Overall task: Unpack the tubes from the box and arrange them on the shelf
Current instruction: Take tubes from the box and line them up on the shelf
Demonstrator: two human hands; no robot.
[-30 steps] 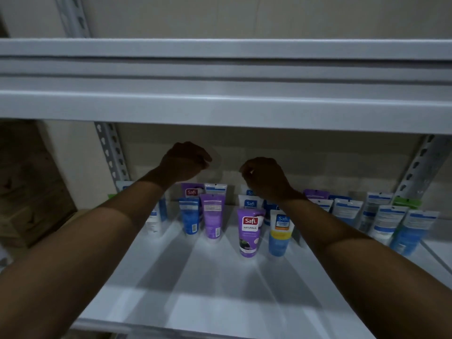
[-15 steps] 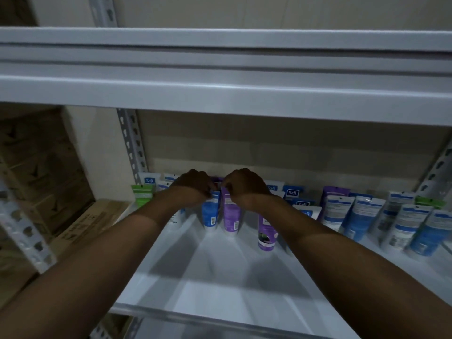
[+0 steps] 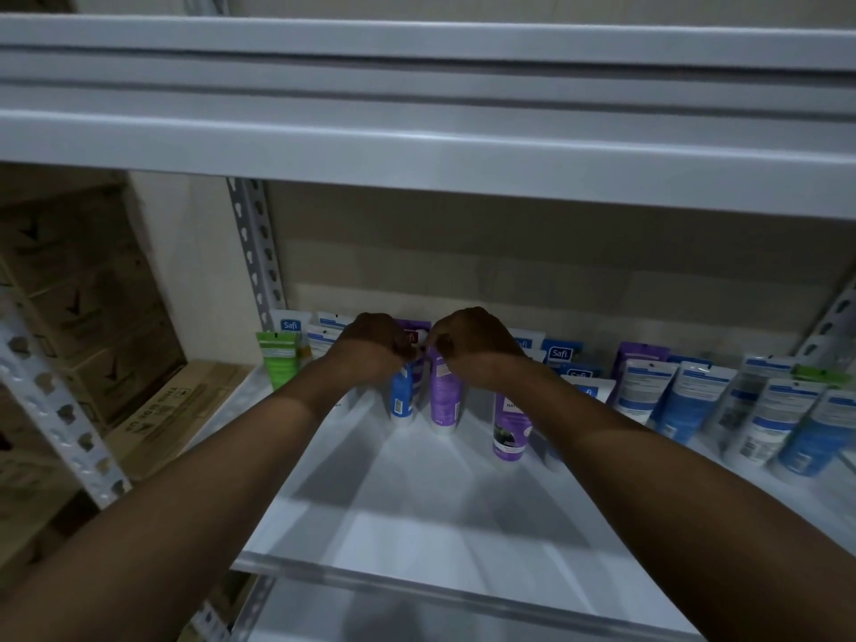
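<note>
two forearms are reaching over the white shelf (image 3: pixel 417 525). the left grip (image 3: pixel 370 349) is pinching the top of a blue tube (image 3: pixel 400 400) and the right grip (image 3: pixel 472 347) a purple tube (image 3: pixel 444 396), both standing upright mid-shelf. letting go clumsily is risking toppling them into the back row of tubes (image 3: pixel 561 353) just behind.

forearms (image 3: pixel 222 470) — both bare | left grip (image 3: pixel 370 349), right grip (image 3: pixel 472 345) — bare

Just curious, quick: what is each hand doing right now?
Left hand: grips the blue tube by its top.
Right hand: pinches the purple tube by its top.
</note>
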